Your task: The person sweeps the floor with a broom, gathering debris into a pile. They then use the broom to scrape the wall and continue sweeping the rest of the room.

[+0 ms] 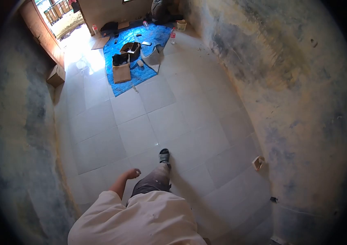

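Observation:
My left hand [132, 174] hangs at my side, beside my dark trousers [154, 182] and above the tiled floor. Its fingers are curled closed, and a small pale spot shows at the fingertips. I cannot make out what it is, or whether anything is held. My right hand is out of sight, and no right arm shows past the light shirt [140, 216]. One foot in a dark sandal [164, 156] is stretched out in front of me on the pale tiles [132, 134].
A blue tarp [145, 75] ahead bears an opened cardboard box [122, 74], a bag and small items. Bottles [173, 36] and a bucket [181, 25] stand nearby. A person [160, 11] is at the back. A carton [56, 76] sits by the open door [43, 30]. Walls flank both sides.

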The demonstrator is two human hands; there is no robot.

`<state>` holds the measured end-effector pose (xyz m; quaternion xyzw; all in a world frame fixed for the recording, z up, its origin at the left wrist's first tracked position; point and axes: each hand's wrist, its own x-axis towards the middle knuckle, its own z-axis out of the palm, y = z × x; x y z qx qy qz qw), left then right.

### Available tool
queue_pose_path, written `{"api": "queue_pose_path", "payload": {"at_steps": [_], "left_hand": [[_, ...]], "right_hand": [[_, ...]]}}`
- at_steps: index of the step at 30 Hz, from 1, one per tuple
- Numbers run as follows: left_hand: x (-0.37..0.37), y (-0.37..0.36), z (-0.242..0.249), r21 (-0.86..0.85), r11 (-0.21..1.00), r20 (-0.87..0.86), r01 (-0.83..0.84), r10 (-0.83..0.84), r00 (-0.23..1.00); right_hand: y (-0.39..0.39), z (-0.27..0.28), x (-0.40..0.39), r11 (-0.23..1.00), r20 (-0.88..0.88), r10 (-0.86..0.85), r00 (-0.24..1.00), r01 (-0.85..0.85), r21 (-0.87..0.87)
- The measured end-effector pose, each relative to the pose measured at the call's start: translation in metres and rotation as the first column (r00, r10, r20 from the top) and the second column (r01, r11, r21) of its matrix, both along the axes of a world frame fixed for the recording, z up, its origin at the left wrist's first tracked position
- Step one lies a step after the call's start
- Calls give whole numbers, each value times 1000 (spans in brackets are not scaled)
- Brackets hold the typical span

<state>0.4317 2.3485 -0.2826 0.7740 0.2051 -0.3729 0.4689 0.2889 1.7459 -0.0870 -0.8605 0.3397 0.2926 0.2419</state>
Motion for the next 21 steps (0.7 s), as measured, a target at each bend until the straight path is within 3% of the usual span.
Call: {"api": "queue_pose_path", "payload": {"at_steps": [4,5,7,8,10,11,13,15,18,20,21], "left_hand": [[127,28,26,-2,1000,89,4,-4,996],[158,36,31,23,997,102,70,-73,992],[207,54,35,46,988,102,146,-150,983],[232,64,35,88,978,145,187,-198,969],[276,78,36,136,964,198,226,-250,948],[296,85,36,133,971,179,199,-221,959],[332,93,38,123,979,160,166,-184,970],[363,97,42,76,993,116,92,-100,988],[396,95,31,73,997,140,14,-24,990],[404,97,17,32,999,143,-42,37,989],[404,98,2,22,997,128,-73,69,989]], "right_hand": [[8,49,112,995,161,-30,986,13,104],[21,53,154,994,174,-36,984,17,107],[24,67,225,992,-293,108,950,-121,-28],[12,57,236,993,-300,97,949,-111,-31],[4,17,270,996,-248,56,967,-37,79],[13,9,290,996,-240,57,969,-39,79],[41,-3,332,983,-49,-37,998,45,180],[75,-13,388,987,-22,-34,999,37,156],[106,-25,484,977,49,-3,999,-8,215],[128,-26,553,972,167,190,968,-209,107],[135,-28,589,968,170,198,965,-220,119]]}}
